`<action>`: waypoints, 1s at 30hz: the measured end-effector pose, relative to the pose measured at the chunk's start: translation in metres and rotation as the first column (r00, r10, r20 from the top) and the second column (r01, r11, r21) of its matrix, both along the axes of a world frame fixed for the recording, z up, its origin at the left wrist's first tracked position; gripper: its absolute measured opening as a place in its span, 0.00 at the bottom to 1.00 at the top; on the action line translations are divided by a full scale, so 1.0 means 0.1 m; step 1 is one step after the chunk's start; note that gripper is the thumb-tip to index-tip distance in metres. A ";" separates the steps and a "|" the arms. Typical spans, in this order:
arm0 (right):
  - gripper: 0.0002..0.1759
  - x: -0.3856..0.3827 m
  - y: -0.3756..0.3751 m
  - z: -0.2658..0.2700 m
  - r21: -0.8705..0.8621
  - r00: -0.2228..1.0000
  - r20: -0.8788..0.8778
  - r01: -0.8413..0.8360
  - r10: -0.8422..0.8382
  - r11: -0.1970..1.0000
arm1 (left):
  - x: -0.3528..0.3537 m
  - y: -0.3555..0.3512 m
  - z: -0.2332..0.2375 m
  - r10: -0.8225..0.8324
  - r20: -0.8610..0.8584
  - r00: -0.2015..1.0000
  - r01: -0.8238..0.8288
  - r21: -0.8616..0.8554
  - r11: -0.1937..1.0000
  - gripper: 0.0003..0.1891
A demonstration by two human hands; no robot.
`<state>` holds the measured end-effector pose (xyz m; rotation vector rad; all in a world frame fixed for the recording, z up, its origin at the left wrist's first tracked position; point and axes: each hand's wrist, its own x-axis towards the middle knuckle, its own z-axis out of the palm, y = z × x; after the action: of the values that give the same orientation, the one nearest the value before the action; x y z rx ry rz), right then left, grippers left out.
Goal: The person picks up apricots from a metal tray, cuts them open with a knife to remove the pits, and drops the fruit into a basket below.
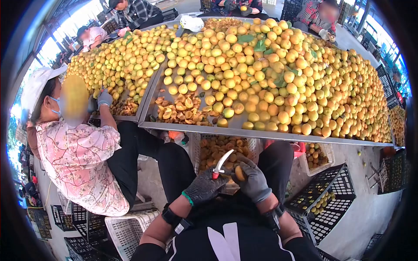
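My left hand (203, 186), in a dark grey knitted glove with a green cuff edge, is closed around a small curved knife (223, 162). Its pale blade points up and some red shows at the grip. Close beside it, my right hand (254, 180) in a smoother grey glove pinches an apricot (239, 173), partly covered by the fingers. Below both hands, between my knees, stands a white crate (195, 150) with many apricot pieces (217, 150) inside.
A metal-edged table (261, 132) ahead bears a large heap of apricots (278, 74) and a pile of cut pieces (183, 108). A person in a pink floral top (82, 161) sits close on my left. Black crates (326, 200) stand at right; other people work across the table.
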<state>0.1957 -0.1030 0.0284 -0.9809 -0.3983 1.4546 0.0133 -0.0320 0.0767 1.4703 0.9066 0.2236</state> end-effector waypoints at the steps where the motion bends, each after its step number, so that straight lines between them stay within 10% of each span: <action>1: 0.22 -0.02 -0.07 -0.13 -0.003 0.996 -0.075 0.046 -0.046 0.999 | 0.00 0.01 -0.05 0.091 0.057 0.994 -0.086 -0.093 0.992 0.13; 4: 0.20 -0.06 -0.22 -0.29 -0.017 0.966 -0.229 0.120 -0.121 0.993 | -0.05 0.03 -0.17 0.085 0.169 0.982 -0.093 0.038 0.995 0.13; 6: 0.21 -0.03 -0.28 -0.11 -0.073 0.869 -0.324 -0.417 0.374 0.906 | -0.04 0.05 -0.03 0.063 0.228 0.972 -0.090 0.111 0.990 0.13; 8: 0.22 -0.14 -0.27 0.02 -0.055 0.816 -0.341 -0.514 0.468 0.856 | 0.05 0.06 0.26 0.312 0.303 0.901 -0.133 -0.490 0.862 0.13; 11: 0.23 -0.23 -0.31 -0.25 0.049 0.737 -0.260 -0.635 0.624 0.771 | 0.09 0.04 0.12 0.055 0.349 0.936 0.008 -0.174 0.985 0.14; 15: 0.25 -0.23 -0.20 -0.08 0.126 0.590 -0.144 -0.785 0.794 0.606 | 0.11 0.01 0.30 0.136 0.308 0.942 0.023 -0.462 0.886 0.17; 20: 0.23 -0.34 -0.23 -0.23 0.108 0.684 0.078 -0.729 0.725 0.676 | 0.17 0.08 0.32 0.089 0.334 0.938 0.042 -0.366 0.930 0.22; 23: 0.17 -0.34 -0.23 -0.23 0.202 0.799 0.464 -0.515 0.382 0.833 | 0.22 0.09 0.27 0.216 0.423 0.880 -0.062 -0.349 0.935 0.25; 25: 0.11 -0.26 -0.07 0.05 0.010 0.241 0.967 -0.357 0.081 0.934 | 0.28 0.08 0.16 0.463 0.466 0.754 -0.359 -0.298 0.885 0.26; 26: 0.07 -0.24 -0.03 0.17 0.113 0.201 0.978 -0.296 -0.054 0.948 | 0.33 0.07 0.18 0.498 0.515 0.697 -0.402 -0.294 0.867 0.23; 30: 0.11 -0.25 -0.08 0.14 0.115 0.584 0.793 -0.424 0.174 0.898 | 0.35 0.11 0.22 0.655 0.462 0.598 -0.445 -0.489 0.750 0.12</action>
<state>0.1710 -0.1110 0.0422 -1.3018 -1.4525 1.1374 0.0486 -0.0208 0.0984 0.6629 0.7836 0.9328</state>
